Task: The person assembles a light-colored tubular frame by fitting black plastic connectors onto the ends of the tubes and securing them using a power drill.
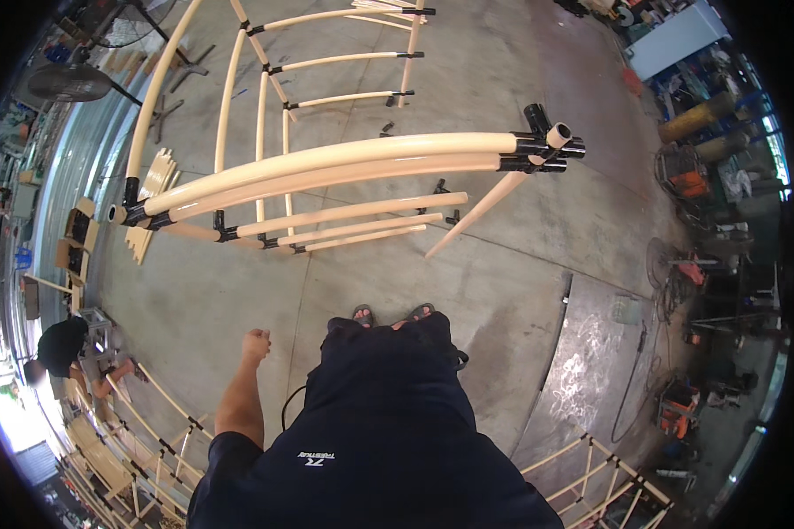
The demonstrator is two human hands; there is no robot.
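My left hand [256, 346] hangs in front of me over the concrete floor, its fingers curled closed, with nothing seen in them. My right hand is out of view. Ahead stands a frame of cream-coloured pipes [344, 167], joined by black connectors [538, 145]. Two long pipes run side by side across its near top. Below them, several pipes [353, 212] reach rightward from black joints [225, 231], their right ends without a crosspiece. A slanting leg [476, 214] goes down from the right corner. My left hand is apart from the frame.
A bundle of loose pipes [154, 203] lies left of the frame. At lower left a person [62, 348] sits near more pipe frames [150, 441]. A metal plate [587, 361] lies on the right floor, with cables and equipment [679, 406] beyond. A fan [71, 84] stands upper left.
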